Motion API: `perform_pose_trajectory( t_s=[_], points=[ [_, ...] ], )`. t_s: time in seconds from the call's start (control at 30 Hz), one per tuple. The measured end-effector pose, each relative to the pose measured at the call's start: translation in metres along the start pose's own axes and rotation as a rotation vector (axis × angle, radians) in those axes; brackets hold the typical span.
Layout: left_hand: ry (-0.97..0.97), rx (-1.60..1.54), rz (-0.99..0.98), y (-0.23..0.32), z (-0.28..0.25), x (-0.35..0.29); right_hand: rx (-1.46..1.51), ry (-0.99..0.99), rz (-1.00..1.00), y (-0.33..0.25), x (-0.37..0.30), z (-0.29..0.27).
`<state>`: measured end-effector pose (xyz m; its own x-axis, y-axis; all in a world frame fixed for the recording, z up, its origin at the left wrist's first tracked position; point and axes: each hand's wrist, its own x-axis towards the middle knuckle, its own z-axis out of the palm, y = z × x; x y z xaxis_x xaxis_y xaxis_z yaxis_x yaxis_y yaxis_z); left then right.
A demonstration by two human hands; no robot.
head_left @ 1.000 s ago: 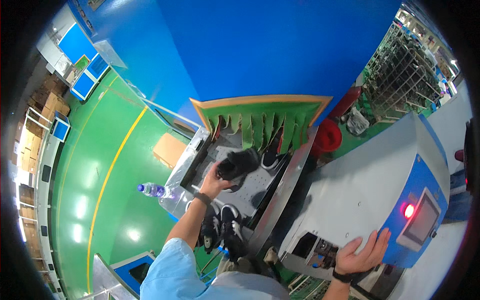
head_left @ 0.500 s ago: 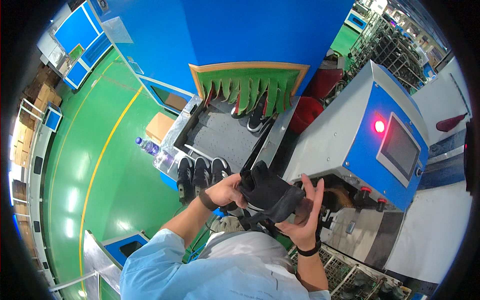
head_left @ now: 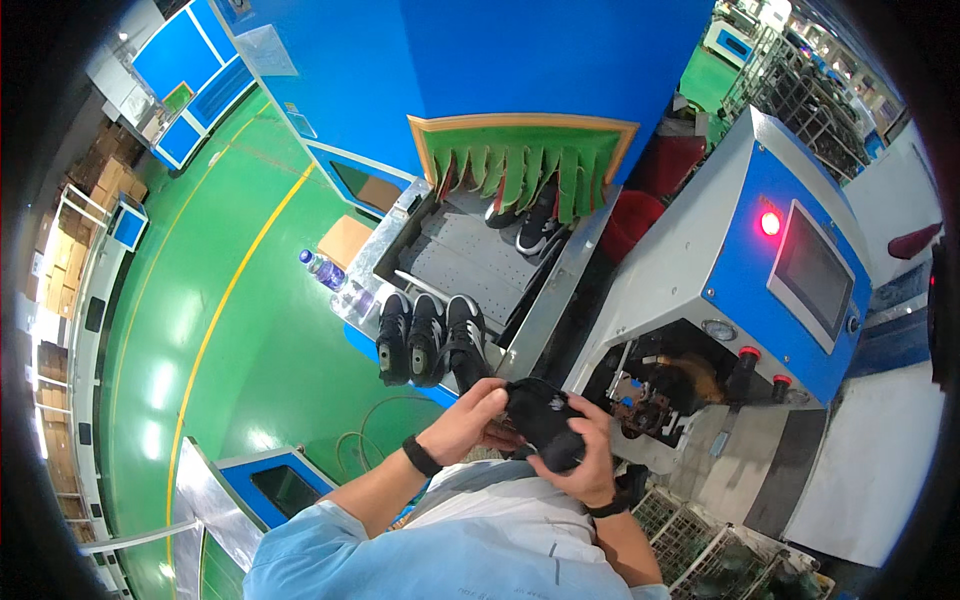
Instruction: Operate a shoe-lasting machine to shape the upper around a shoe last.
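Observation:
A soft black shoe upper [head_left: 543,418] with a small white mark is held between both hands, close in front of my body. My left hand [head_left: 468,422] is closed on its left end, thumb on top. My right hand [head_left: 588,452] grips the opposite end, fingers curled over the edge. Part of the upper is hidden under my fingers. Just beyond my left hand, black shoes with white stripes [head_left: 427,335] stand in a row at the near end of the conveyor. The nearest shoe [head_left: 465,335] is close to my left fingers.
A perforated conveyor [head_left: 465,255] runs into a blue machine under green flaps [head_left: 540,160], where more shoes sit. Plastic bottles [head_left: 325,270] stand at its left edge. On the right are a machine with a screen [head_left: 815,270] and glowing red light, a red bin [head_left: 632,220] and wire racks [head_left: 690,540].
The upper has been turned and brought nearer my body. My right hand, spread wide before, is now closed around its end. The view has shifted slightly.

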<state>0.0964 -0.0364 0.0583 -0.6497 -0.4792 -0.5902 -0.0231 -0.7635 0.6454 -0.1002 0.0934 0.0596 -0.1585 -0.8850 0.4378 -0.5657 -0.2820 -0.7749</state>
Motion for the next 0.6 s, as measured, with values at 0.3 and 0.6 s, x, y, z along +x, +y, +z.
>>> perform_pose_trajectory(
  t_s=[0.3,0.6],
  points=[
    [0.199,-0.076,0.000,-0.012,-0.016,0.033,-0.103,-0.227,-0.155,0.032,0.013,0.036],
    [0.348,0.938,0.492,-0.071,-0.083,0.081,-0.071,-0.280,0.599,0.030,-0.011,0.033]
  ],
)
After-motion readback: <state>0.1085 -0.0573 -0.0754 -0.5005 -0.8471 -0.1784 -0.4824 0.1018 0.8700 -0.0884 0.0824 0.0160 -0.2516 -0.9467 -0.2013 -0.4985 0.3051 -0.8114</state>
